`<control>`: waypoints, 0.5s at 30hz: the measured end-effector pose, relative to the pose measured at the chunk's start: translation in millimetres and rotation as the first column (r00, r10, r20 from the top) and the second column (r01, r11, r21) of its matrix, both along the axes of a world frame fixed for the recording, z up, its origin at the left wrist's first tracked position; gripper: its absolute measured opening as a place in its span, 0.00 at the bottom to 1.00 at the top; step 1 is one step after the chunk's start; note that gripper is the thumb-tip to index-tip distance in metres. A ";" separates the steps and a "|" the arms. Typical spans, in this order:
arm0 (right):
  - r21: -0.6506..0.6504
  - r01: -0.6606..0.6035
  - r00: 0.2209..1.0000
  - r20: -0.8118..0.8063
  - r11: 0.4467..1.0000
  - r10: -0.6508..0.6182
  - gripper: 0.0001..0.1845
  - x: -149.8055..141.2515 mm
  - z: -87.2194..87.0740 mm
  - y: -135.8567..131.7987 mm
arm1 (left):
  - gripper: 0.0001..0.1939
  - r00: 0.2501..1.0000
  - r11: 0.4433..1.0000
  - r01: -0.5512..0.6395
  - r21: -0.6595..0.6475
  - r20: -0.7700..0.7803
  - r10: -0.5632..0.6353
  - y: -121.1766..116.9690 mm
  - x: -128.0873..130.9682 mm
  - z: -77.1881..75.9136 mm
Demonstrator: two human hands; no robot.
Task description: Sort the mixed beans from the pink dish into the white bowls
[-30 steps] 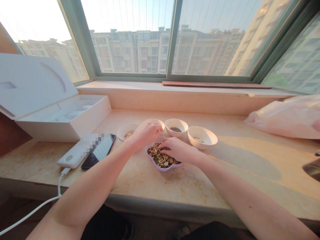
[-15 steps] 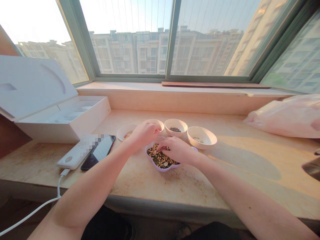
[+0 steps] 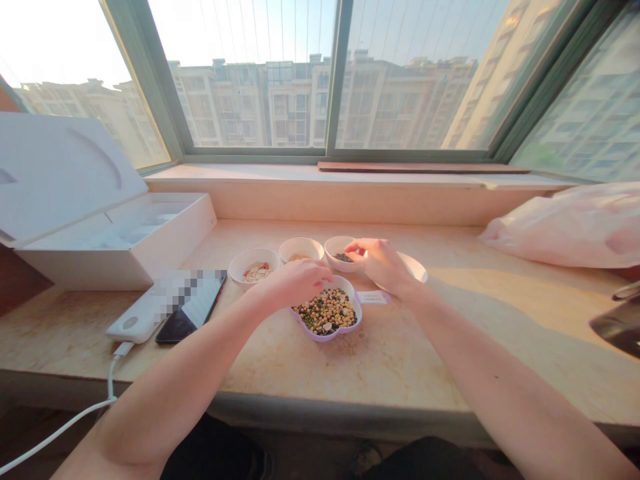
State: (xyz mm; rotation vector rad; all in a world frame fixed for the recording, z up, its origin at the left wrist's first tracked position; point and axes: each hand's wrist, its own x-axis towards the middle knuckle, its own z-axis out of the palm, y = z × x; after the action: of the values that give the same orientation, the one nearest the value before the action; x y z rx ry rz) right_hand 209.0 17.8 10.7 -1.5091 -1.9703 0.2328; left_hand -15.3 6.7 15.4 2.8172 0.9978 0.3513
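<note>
A purple-rimmed, scalloped bowl (image 3: 325, 339) holds mixed yellow, green and black beans. My left hand (image 3: 299, 283) hovers over its far left edge, fingertips drawn together; anything between them is too small to make out. Behind it, my right hand (image 3: 383, 263) reaches to the white bowl of dark beans (image 3: 331, 259), its fingers pinched above the beans. Whatever they hold cannot be seen. To the left are a white bowl with pale and reddish pieces (image 3: 237, 270) and another white bowl (image 3: 287, 252). The rightmost white bowl (image 3: 416, 267) is partly hidden behind my right hand.
A small printed label (image 3: 373, 298) lies beside the purple bowl. On the left are a phone (image 3: 193, 310), a white power bank (image 3: 133, 323) with a cable, and an open white box (image 3: 170, 230). A plastic bag (image 3: 565, 223) and a dark metallic object (image 3: 617, 327) are at the right.
My right hand has moved from the beans in the purple bowl up and right to the bowl of dark beans. My left hand has come nearer, from the back bowls to above the purple bowl.
</note>
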 end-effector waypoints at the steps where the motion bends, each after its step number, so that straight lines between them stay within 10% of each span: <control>1: -0.008 0.008 1.000 0.003 1.000 -0.008 0.13 1.7 0.0 1.3 | 0.18 0.999 0.999 0.035 -0.022 -0.024 -0.036 -2.6 1.4 -1.2; 15: -0.036 -0.011 0.987 0.162 0.999 0.016 0.15 -2.7 2.2 -7.5 | 0.13 0.978 0.974 0.202 -0.105 -0.038 -0.207 -7.0 12.9 -8.6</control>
State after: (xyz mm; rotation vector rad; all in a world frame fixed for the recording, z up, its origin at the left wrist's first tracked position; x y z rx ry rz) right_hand 206.3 10.3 13.0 -1.5810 -2.1139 0.1548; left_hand -2.4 -0.2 6.9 2.8144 0.7021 0.2041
